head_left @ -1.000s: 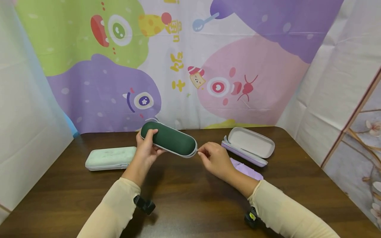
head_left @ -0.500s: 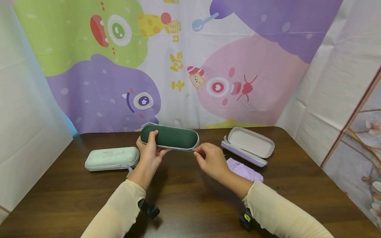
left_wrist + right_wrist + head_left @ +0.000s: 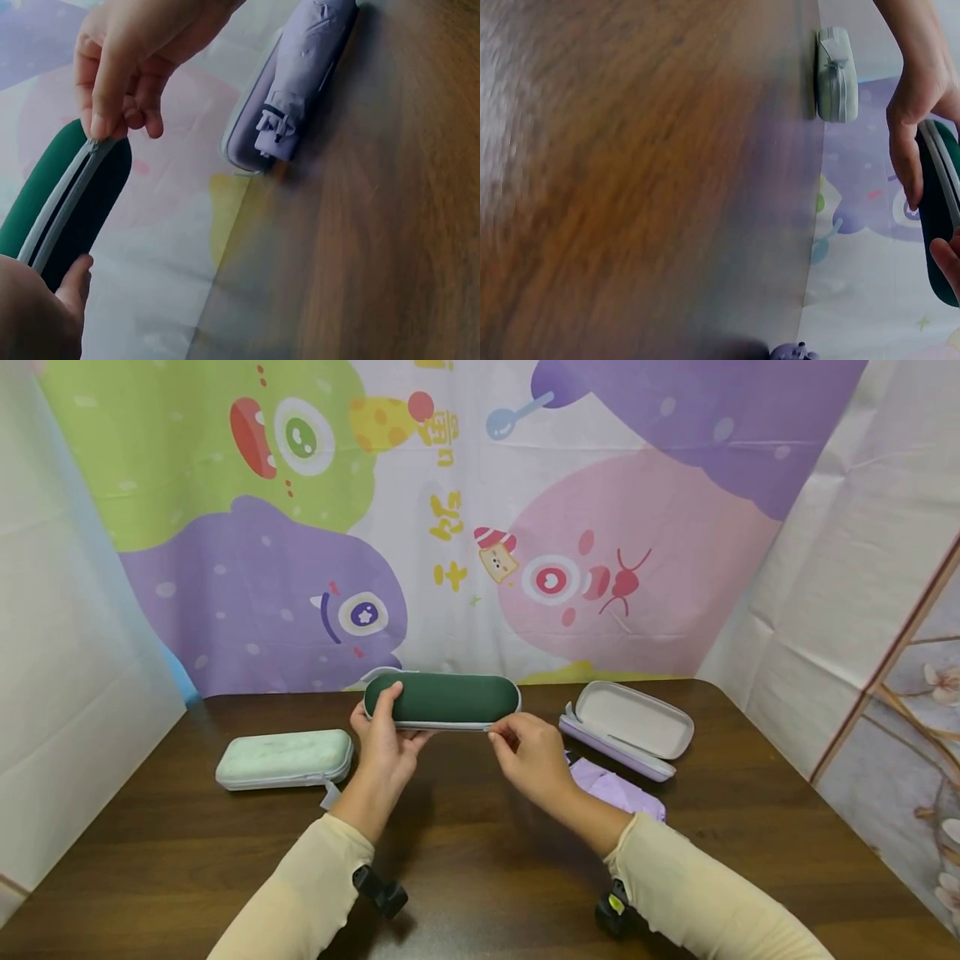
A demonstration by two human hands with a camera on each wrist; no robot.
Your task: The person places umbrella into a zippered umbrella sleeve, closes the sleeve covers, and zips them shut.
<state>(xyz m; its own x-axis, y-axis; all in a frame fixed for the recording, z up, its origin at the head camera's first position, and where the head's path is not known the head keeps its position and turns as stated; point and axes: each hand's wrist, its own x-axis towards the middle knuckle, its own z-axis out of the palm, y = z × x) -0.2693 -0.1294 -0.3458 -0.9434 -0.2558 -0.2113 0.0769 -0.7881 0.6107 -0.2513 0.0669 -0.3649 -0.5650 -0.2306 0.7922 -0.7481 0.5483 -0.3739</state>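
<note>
A dark green zip case with grey zip edging is held up over the table, lying nearly level in the head view. My left hand grips its left end, thumb on the green face and fingers beneath. At the front edge near the right end, my right hand pinches the zip pull. In the left wrist view, a dark gap runs between the two grey zip tapes, from the pinching fingertips towards the left hand. Whatever the case holds inside is hidden.
A pale mint zip case lies at the left on the wooden table. At the right sit an opened lilac case and a folded lilac umbrella. A cartoon-printed cloth hangs behind.
The green case has turned from slanting down rightward to nearly level and shifted slightly right. My right hand has moved from its right tip a short way left along the front edge.
</note>
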